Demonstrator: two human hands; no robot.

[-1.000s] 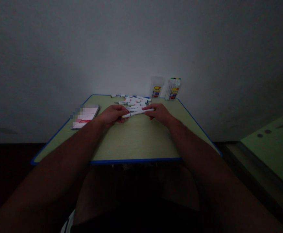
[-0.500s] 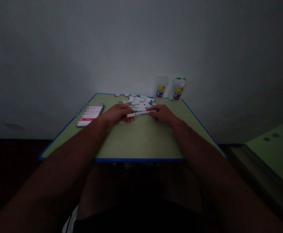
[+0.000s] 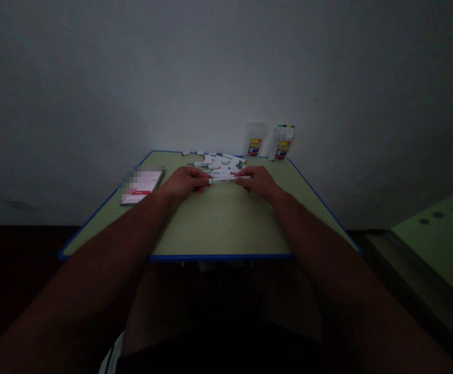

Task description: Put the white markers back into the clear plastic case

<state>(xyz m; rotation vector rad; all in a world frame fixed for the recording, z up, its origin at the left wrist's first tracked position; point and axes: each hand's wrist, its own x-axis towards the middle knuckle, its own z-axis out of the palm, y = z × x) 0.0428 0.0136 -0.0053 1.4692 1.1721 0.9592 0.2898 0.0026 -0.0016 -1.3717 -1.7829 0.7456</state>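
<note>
A white marker pen (image 3: pixel 223 179) lies level between my two hands, just above the table (image 3: pixel 226 223). Its left end is pinched in the fingers of my left hand (image 3: pixel 189 182), which hide the tip. At the other end, my right hand (image 3: pixel 256 181) is closed on it with thumb and fingers. Directly behind the hands lies a loose heap of white marker pens (image 3: pixel 222 160), some with red or dark ends. Several short caps or pen ends (image 3: pixel 200 152) lie along the far left edge of the heap.
A phone (image 3: pixel 140 186) with a lit, partly blurred screen lies at the table's left. Against the wall stand a clear plastic case (image 3: pixel 255 140) with a yellow label and a second case (image 3: pixel 282 143) holding marker pens. Blue edging (image 3: pixel 222 257) runs round the table.
My left fingers have shifted onto the marker pen's left end, covering the yellow tip that showed before. The pen now lies more level. My right hand keeps its grip.
</note>
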